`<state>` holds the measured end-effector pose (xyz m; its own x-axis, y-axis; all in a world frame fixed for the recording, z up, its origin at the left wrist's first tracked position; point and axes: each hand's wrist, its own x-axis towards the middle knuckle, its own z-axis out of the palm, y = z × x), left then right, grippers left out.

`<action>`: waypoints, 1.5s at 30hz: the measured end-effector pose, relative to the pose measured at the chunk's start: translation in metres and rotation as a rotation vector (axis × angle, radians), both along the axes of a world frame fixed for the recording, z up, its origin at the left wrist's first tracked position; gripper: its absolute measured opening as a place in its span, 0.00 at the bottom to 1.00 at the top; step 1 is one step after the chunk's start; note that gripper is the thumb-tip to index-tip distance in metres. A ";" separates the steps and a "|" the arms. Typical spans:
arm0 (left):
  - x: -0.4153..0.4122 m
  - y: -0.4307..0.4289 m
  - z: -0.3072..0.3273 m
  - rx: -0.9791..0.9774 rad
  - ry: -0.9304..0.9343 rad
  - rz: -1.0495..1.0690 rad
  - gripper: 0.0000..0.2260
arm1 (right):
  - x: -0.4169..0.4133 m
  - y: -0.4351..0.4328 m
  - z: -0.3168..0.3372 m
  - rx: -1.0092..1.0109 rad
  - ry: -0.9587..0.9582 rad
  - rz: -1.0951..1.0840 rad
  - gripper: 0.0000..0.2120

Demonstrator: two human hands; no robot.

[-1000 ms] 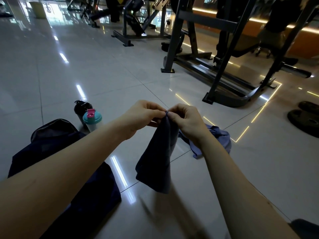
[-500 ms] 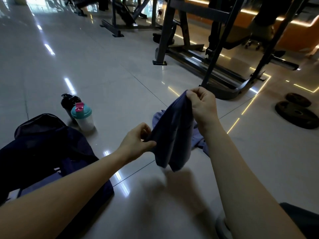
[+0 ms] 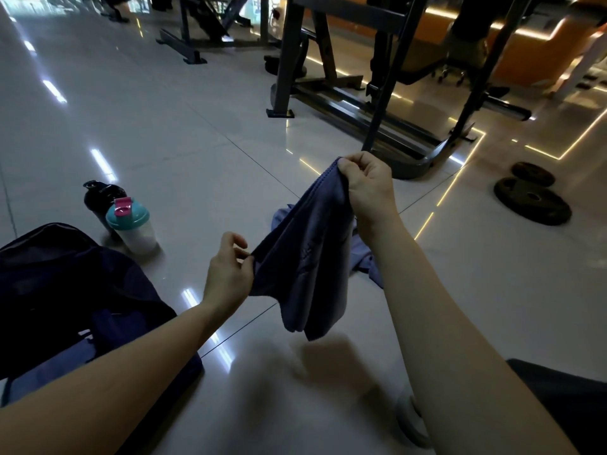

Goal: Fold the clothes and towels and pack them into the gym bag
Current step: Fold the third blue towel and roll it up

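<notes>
Holding the blue towel (image 3: pixel 305 257) up in the air, we have pulled our hands apart. A second ago both hands were pinched close together at the top of it, and the towel hung straight down. Now our right hand (image 3: pixel 368 188) is up high and grips the top corner with curled fingers. Our left hand (image 3: pixel 228 274) has gone down low and to the left, and it pinches a side edge between thumb and fingers. The towel is stretched on a slant between the two hands. Its bottom end hangs loose above the floor (image 3: pixel 197 126) and touches nothing but us.

The towel looks doubled over, so we think one fold is made and we are pulling it flat for the next one. It is not neat yet, because the loose end is bunched.

The gym bag (image 3: pixel 65 290) lies on the floor at our left, near our left arm. It is too dark to see inside it. The towel is not in the bag yet, so the packing is not done.

A lighter blue cloth (image 3: pixel 364 261) lies crumpled on the floor behind the towel. We think it needs folding too. A shaker bottle (image 3: pixel 131 224) and a dark bottle (image 3: pixel 98 195) stand just beside the bag.
</notes>
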<state>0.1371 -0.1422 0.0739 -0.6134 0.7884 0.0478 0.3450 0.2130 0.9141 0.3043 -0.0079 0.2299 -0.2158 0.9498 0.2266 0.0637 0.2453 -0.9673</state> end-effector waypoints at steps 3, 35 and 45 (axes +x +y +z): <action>-0.002 -0.001 0.000 0.015 0.089 0.015 0.12 | -0.001 0.000 -0.004 -0.028 0.017 -0.019 0.08; -0.035 0.008 0.010 -0.003 0.027 -0.016 0.07 | 0.038 0.050 -0.043 -0.131 0.053 -0.288 0.07; -0.097 0.007 0.066 0.088 -0.093 -0.060 0.08 | 0.057 0.062 -0.091 -0.199 -0.006 -0.214 0.05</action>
